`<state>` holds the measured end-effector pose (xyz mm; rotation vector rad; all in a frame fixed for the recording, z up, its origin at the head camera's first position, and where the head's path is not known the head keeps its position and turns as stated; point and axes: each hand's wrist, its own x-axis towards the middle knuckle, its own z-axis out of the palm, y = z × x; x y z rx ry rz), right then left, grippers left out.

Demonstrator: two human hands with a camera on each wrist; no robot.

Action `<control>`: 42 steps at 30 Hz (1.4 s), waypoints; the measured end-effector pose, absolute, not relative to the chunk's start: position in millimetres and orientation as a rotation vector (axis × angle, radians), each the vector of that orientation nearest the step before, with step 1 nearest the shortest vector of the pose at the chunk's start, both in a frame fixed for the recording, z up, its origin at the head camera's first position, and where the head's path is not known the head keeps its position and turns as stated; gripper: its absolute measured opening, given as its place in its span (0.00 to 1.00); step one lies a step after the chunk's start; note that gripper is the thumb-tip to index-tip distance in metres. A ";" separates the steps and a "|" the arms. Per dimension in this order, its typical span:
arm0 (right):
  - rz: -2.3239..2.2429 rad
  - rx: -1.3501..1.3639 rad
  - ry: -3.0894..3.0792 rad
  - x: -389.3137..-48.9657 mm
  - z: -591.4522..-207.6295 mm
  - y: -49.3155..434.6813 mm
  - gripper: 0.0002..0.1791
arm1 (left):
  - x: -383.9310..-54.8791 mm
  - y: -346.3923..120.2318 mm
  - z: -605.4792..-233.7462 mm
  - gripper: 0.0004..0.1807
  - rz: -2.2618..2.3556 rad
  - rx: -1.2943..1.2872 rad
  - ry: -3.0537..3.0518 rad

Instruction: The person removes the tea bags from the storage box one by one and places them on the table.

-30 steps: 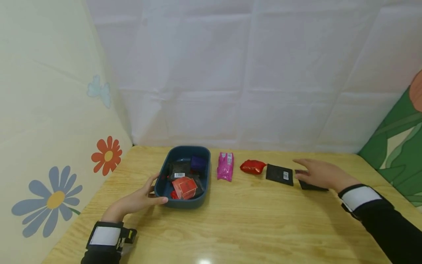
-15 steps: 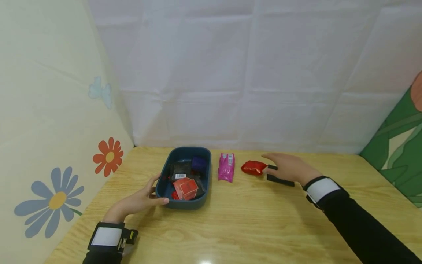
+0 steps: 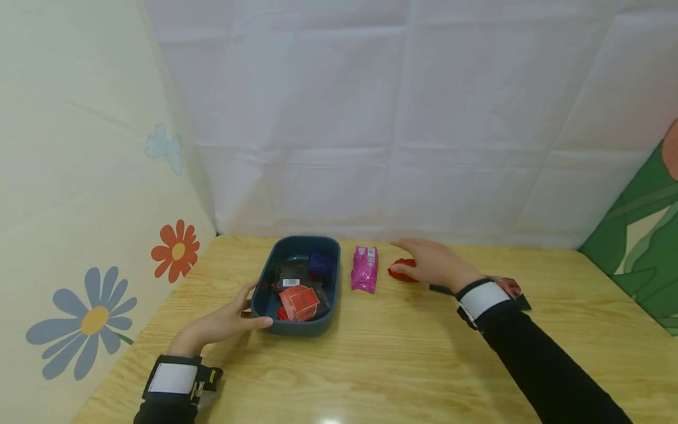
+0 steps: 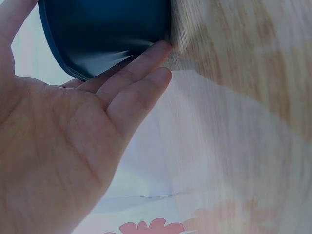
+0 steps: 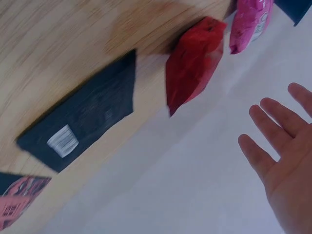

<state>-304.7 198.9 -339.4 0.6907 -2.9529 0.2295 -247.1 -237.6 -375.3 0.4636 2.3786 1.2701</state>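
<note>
My left hand [image 3: 225, 321] rests against the near left corner of a dark blue box [image 3: 296, 330]. Its fingers lie nearly straight along the box's outer side, as the left wrist view also shows. Over the table, my right hand [image 3: 436, 265] hovers with spread, relaxed fingers and holds nothing. Below it is a shiny red packet [image 5: 195, 63], partly covered by the hand in the head view. A flat black packet [image 5: 87, 109] with a barcode label lies beside the red one. Left of the right hand is a pink packet [image 3: 364, 270].
Inside the box are a black barcoded packet [image 3: 290, 272], a purple item [image 3: 321, 263] and red packets [image 3: 303, 301]. A flat red-and-black packet [image 5: 22, 197] lies farther right, partly behind the wrist strap. A white sheet [image 3: 318, 147] hangs behind the table.
My right hand has moved left from the packets at the right, past the black packet, to above the red one. My left hand and the box have stayed in place.
</note>
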 end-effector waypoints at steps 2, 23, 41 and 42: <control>0.229 0.713 -2.940 -306.6 -340.4 190.8 0.35 | -247.1 -237.7 -374.4 0.53 1.270 0.463 2.383; 0.313 0.910 -2.802 -303.9 -339.1 124.8 0.37 | -249.5 -238.3 -376.9 0.52 1.264 0.474 2.376; 0.094 1.087 -2.794 -281.1 -349.6 66.0 0.36 | -251.3 -238.9 -377.4 0.52 1.262 0.484 2.385; 0.097 1.108 -2.781 -279.1 -350.8 63.2 0.35 | -251.6 -239.0 -377.7 0.52 1.261 0.476 2.393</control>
